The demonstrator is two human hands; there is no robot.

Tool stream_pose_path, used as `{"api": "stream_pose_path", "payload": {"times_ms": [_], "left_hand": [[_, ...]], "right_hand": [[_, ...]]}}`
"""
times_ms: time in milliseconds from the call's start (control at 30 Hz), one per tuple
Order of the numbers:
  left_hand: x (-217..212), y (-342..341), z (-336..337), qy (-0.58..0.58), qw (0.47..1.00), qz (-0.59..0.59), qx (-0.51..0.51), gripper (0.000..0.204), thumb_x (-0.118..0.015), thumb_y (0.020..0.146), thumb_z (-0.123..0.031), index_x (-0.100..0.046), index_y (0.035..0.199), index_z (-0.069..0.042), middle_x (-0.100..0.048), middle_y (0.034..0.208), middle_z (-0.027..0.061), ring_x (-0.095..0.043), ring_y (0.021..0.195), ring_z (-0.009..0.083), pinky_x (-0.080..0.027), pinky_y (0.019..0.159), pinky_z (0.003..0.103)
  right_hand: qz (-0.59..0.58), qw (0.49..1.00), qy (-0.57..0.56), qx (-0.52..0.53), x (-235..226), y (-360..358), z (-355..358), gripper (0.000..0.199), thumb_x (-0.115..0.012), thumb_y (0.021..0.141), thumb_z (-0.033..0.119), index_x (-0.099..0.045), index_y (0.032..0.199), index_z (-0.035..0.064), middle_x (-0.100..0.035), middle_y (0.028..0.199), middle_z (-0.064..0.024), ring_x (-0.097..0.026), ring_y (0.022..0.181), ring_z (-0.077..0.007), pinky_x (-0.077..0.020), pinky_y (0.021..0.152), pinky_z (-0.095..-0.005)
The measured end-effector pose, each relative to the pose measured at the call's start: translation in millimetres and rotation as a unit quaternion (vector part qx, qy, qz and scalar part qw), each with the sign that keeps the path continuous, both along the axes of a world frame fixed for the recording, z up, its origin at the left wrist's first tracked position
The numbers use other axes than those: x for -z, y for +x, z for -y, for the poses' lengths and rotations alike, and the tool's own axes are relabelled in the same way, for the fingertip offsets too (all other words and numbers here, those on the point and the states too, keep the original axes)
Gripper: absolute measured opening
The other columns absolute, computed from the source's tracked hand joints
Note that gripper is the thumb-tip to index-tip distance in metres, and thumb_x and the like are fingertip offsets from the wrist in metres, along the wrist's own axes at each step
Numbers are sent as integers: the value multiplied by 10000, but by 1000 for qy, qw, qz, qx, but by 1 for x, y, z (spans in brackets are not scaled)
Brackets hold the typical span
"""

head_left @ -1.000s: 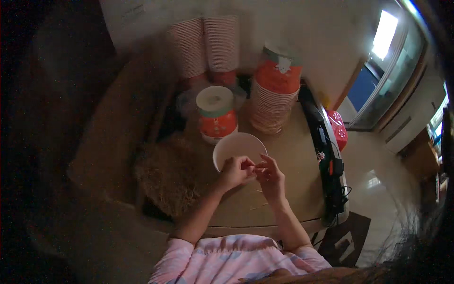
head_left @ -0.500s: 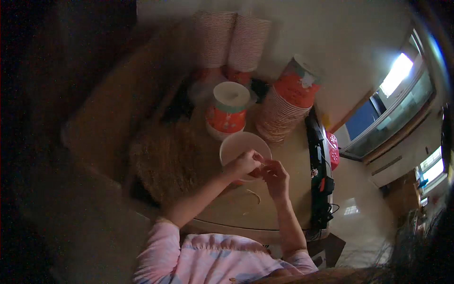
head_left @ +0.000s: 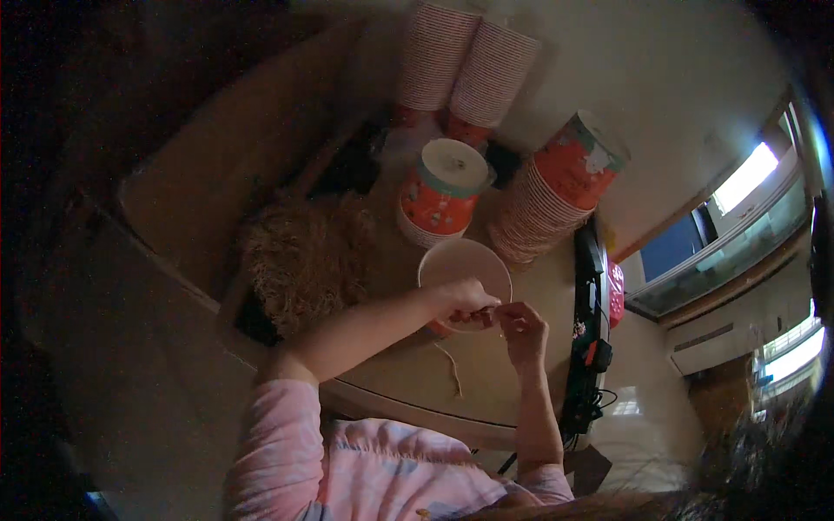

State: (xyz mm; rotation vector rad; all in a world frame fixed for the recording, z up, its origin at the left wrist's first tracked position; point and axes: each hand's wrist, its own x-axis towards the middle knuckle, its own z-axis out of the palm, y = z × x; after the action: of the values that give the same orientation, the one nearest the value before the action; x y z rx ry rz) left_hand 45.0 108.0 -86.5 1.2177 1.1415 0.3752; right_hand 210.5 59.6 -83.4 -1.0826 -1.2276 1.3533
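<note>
A white-lined paper tub [head_left: 465, 256] with an open top stands on the table in front of me. My left hand [head_left: 469, 298] reaches over its near rim, fingers closed in a pinch. Close against it at the rim's right side, my right hand [head_left: 524, 330] is closed too, its fingertips meeting the left ones. What lies between the fingers is too small to make out. Just below the tub a short tan cord [head_left: 453, 369] shows against the tabletop. Behind it stands an orange tub [head_left: 437, 200] with a green band, bottom up on a short stack.
A heap of tan fibre cords [head_left: 300, 256] lies at the left. Tall stacks of tubs [head_left: 439, 56] rise at the back, another stack [head_left: 547, 191] at the right. A power strip with cables [head_left: 599, 352] runs along the right table edge [head_left: 578, 321].
My view has shifted, so the table things sit further right. My left hand has come across to the tub's near rim. The cord below the tub hangs or lies differently.
</note>
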Motion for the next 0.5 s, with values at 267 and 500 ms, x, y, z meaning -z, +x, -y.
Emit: {"api": "stream_pose_path", "payload": {"times_ms": [267,500], "left_hand": [[5,-1,6,-93,994,46,12,266,-641,762,-297,-578,596,-98,-413,495,2,-347,399,98,-279,378,281],[-13,1,8,-93,993,34,70,209,-650,746,-213,-573,588,-99,-391,494,-13,-352,404,84,-246,364,242]], "right_hand": [[364,872,326,2,-4,-15,21,178,-685,692,50,-660,863,92,-544,788,-96,-555,735,-253,-450,619,-339],[369,866,335,-42,-5,-8,16,190,-700,652,45,-668,828,110,-571,803,-81,-559,767,-265,-460,647,-334]]}}
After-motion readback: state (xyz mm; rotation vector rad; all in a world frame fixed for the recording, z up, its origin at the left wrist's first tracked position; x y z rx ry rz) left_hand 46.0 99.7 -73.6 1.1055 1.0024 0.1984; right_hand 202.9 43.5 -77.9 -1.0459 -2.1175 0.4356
